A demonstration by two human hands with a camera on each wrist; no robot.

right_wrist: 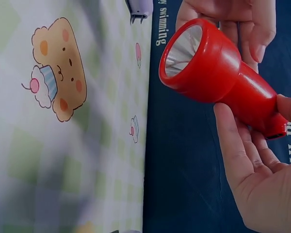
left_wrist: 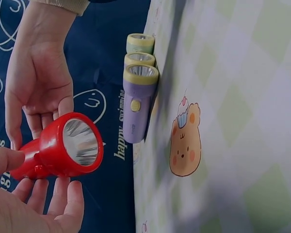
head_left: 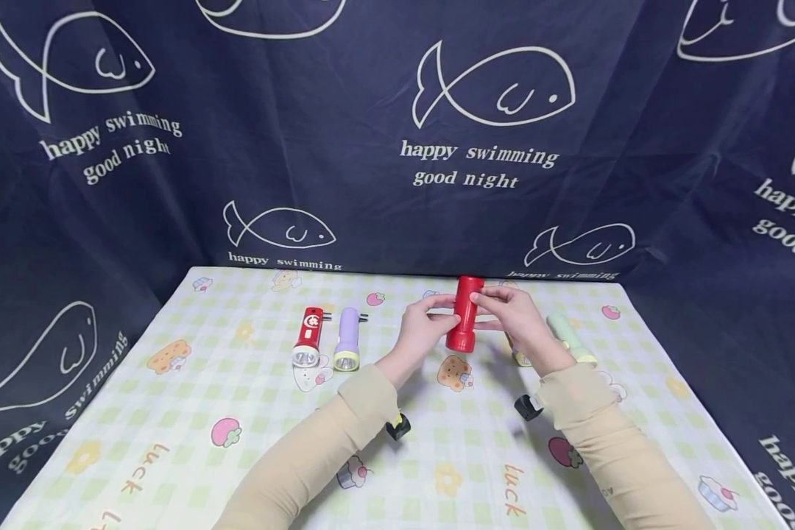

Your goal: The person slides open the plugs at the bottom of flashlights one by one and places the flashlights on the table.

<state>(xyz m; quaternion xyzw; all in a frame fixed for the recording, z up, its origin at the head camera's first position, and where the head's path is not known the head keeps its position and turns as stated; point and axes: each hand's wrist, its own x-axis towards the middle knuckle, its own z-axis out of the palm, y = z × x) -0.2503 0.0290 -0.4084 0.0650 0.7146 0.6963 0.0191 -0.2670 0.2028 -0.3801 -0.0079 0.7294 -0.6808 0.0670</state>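
Observation:
A red flashlight (head_left: 465, 313) is held up above the far part of the table, its lens end tilted toward me. My left hand (head_left: 427, 327) grips it from the left, with the thumb on one side and the fingers beneath, as the left wrist view shows. From the right, my right hand (head_left: 517, 316) holds the same flashlight, its thumb (right_wrist: 288, 109) close to the narrow tail end. The silvery reflector (left_wrist: 81, 142) faces outward in the left wrist view. A small dark slot shows at the tail in the right wrist view.
A red-and-white flashlight (head_left: 308, 337) and a purple one (head_left: 347, 338), both with plug prongs out, lie to the left. At the right lies a green flashlight (head_left: 566, 335); a yellow-rimmed one (head_left: 520, 358) is partly hidden by my right hand. A dark fish-print curtain (head_left: 371, 147) stands behind the table.

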